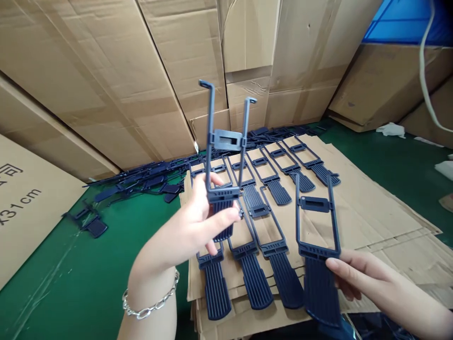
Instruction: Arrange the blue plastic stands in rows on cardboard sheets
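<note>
Left hand point(191, 226) with chain bracelet point(148, 297) holds a dark blue plastic frame point(226, 140) upright, fingers point(219, 222) curled tight around its lower crossbar. Right hand point(368, 283) holds a second frame point(320, 293) tilted, fingers point(343, 267) narrow, pinching its ribbed paddle. Both frames are above the near edge of a stack of cardboard sheets point(371, 208), which carries rows of matching frames point(279, 191) lying flat, side by side. Past the far left edge, loose frames point(148, 177) lie heaped on green floor point(71, 264), before large cardboard boxes point(106, 85).
</note>
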A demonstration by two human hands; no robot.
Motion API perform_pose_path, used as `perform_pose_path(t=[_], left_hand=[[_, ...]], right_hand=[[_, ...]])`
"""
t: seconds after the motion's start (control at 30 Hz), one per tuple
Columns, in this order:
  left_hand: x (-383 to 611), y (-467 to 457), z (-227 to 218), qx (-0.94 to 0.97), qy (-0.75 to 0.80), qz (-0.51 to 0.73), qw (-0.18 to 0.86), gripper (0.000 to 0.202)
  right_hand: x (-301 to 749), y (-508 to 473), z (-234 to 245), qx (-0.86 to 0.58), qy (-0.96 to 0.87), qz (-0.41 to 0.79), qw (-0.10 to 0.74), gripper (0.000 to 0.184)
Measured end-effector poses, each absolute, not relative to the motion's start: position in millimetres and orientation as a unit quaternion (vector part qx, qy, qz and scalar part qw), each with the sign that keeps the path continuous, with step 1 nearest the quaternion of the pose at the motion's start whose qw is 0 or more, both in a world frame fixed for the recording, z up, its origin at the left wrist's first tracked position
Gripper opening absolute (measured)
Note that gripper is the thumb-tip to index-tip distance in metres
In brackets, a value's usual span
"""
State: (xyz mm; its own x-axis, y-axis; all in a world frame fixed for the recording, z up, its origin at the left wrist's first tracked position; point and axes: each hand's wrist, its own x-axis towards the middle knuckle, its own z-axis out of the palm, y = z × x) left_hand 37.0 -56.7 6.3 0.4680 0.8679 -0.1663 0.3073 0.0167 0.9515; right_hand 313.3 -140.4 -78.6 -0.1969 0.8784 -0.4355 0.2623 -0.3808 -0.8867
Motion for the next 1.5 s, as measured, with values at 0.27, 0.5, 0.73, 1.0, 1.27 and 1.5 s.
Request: perform_pose_path(t=[0.27,0.5,0.73,1.0,1.27,1.5], left_hand=[[23.6,-47.9,9.9,0.649,0.476,0.332,0.492,0.037],[24.6,-45.5,9.9,0.637,0.478,0.359,0.487,0.036],[27.8,-41.8,8.2,0.628,0.445,0.404,0.494,0.03],[37.5,-43.9,8.3,0.626,0.458,0.414,0.477,0.028],[41.6,-47.5,8.1,0.647,0.458,0.356,0.494,0.027],[45.7,-51.5,6.5,0.659,0.43,0.305,0.537,0.02]], right_hand=[[341.8,-145.1,-87.4,-0.688,-0.537,0.479,0.092,0.064],[331.5,-129.4,-84.0,-0.667,-0.527,0.516,0.101,0.05],[334.1,-109.0,-86.9,-0.601,-0.501,0.617,0.085,0.045],[323.0,-111.0,-86.3,-0.667,-0.474,0.561,0.125,0.042],[320.3,-112.4,-84.5,-0.701,-0.509,0.487,0.112,0.045],[300.6,-116.0,-88.9,-0.73,-0.626,0.173,0.213,0.04]])
